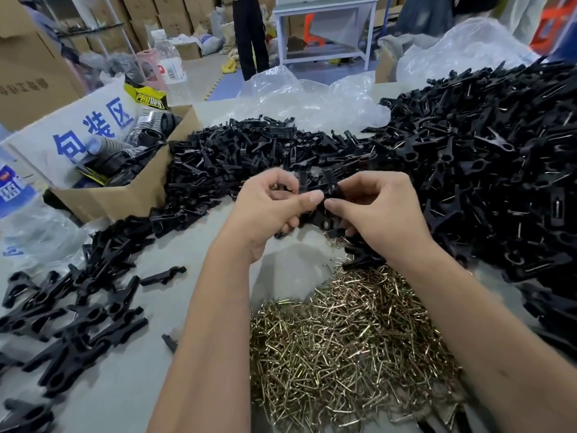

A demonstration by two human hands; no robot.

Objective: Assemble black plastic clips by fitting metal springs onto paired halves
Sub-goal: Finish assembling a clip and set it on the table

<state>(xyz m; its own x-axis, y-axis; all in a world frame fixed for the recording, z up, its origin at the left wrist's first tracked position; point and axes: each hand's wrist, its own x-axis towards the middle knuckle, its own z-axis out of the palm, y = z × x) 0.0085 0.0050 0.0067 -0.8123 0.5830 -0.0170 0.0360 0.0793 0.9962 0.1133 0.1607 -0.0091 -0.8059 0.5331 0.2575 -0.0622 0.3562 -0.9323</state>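
My left hand (268,207) and my right hand (377,210) meet above the table's middle, fingertips pinching the same pair of black clip halves (327,185). The halves stand roughly upright between the thumbs; whether a spring is on them is hidden by my fingers. A heap of brass-coloured metal springs (349,342) lies just below my hands, between my forearms. Loose black clip halves (237,154) are piled behind my hands. A large mound of black clips with springs (487,160) rises on the right. More black clips (75,307) lie scattered at the left.
An open cardboard box (125,195) with black parts and a white sign stands at the left. Crumpled clear plastic bags (306,98) lie at the table's far edge. A water bottle (170,64), stacked cartons and a standing person's legs (249,39) are beyond.
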